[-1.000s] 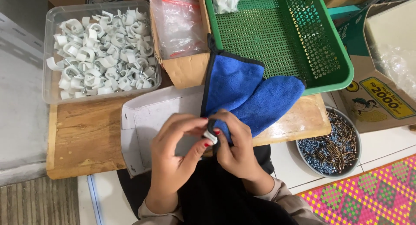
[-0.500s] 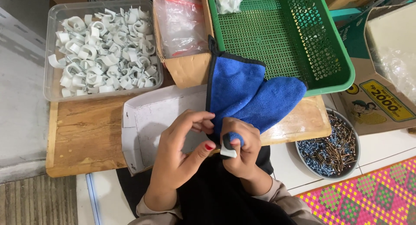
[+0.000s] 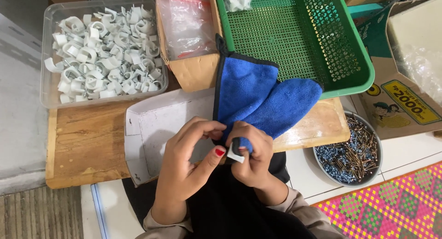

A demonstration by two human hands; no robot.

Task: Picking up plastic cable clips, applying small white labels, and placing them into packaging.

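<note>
A small white clip [image 3: 236,154] is pinched between both hands at the picture's centre, at the tip of a blue cloth [image 3: 262,98]: the right hand [image 3: 253,158] is closed around it and the left hand [image 3: 189,161] presses it with the thumb. At 3 o'clock a bowl of nails [image 3: 350,151] is seen. A clear tub of white clips [image 3: 101,50] lies on the wooden desk [image 3: 83,142] at 10 o'clock, a green basket [image 3: 299,36] at 1 o'clock.
</note>
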